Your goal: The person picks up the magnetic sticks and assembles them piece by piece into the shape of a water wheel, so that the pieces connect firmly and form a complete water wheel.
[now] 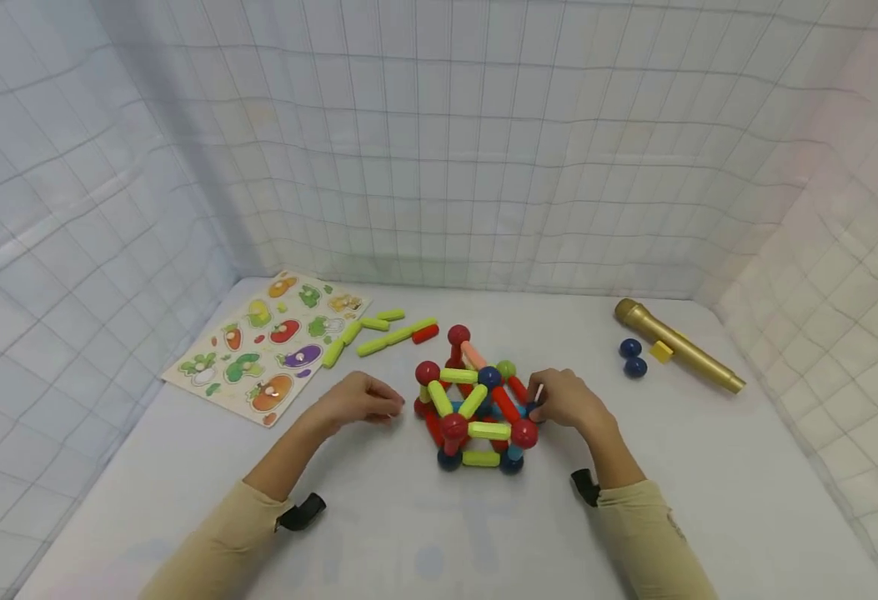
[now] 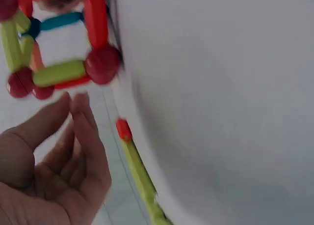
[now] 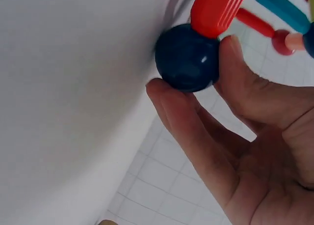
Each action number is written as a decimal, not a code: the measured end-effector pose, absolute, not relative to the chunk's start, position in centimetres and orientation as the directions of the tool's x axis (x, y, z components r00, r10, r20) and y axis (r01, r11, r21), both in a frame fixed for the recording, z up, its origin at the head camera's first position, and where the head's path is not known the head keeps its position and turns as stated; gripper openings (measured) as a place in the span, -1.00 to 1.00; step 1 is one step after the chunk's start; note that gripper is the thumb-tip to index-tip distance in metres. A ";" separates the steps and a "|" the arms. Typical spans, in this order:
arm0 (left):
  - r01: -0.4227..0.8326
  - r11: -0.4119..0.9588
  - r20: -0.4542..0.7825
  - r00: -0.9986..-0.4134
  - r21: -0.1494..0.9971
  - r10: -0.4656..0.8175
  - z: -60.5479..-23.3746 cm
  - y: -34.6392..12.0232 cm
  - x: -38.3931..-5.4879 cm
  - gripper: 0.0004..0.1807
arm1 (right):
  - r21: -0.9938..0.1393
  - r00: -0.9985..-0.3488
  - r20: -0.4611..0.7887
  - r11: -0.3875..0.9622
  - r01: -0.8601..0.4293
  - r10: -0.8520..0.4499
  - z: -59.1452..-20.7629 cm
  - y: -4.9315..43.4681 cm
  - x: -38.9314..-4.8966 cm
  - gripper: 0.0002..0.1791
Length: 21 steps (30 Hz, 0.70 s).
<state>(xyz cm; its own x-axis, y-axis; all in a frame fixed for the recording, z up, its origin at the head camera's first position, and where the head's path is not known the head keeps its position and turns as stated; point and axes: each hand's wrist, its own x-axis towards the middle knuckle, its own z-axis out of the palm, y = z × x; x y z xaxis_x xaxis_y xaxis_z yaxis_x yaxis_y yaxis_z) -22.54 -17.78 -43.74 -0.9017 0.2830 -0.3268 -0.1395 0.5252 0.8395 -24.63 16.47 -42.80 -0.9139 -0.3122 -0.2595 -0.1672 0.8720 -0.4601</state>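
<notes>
We counted one frame of sticks and balls point(image 1: 476, 408) at the middle of the table point(image 1: 746, 500), two loose blue balls point(image 1: 632, 358) to its right, one gold microphone point(image 1: 679, 346) beyond those, and one puzzle board point(image 1: 269, 346) to its left. About five loose sticks point(image 1: 386, 332) lay between board and frame, mostly green, one red. Our right hand point(image 1: 569, 400) pinched a dark blue ball point(image 3: 187, 57) at the frame's right edge between thumb and fingertip. Our left hand point(image 1: 359, 398) sat just left of the frame, fingers relaxed, holding nothing. The frame's far side was hidden, and the left wrist view was blurred. The frame showed red, green and teal sticks joined by red and blue balls.
</notes>
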 end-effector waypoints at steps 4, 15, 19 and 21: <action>-0.039 0.867 -0.056 -0.998 0.497 -0.014 -43.3 -20.5 -25.4 -0.76 | -0.490 -0.939 -0.223 0.862 -0.125 -0.263 -43.0 16.3 -26.1 -0.79; -0.084 0.990 -0.035 -0.996 0.118 -0.080 -44.8 -21.6 -29.6 -0.76 | -0.505 -0.949 -0.173 0.851 -0.143 -0.262 -43.4 15.7 -26.4 -0.82; -0.067 0.994 -0.039 -0.997 0.086 -0.064 -44.9 -21.5 -29.2 -0.73 | -0.493 -0.943 -0.163 0.852 -0.178 -0.292 -43.4 15.7 -26.5 -0.83; -0.060 0.995 -0.040 -0.998 0.080 -0.057 -44.5 -21.4 -29.0 -0.72 | -0.490 -0.940 -0.165 0.852 -0.184 -0.299 -43.4 15.8 -26.6 -0.83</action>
<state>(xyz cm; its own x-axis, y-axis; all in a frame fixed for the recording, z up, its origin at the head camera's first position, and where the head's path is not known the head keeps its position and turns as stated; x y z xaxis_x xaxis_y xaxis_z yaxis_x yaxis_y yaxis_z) -28.96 -21.38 -44.55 -0.9976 -0.0567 -0.0405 -0.0598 0.9950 0.0804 -26.58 15.78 -43.39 -0.9399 -0.2986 -0.1654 -0.1844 0.8518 -0.4903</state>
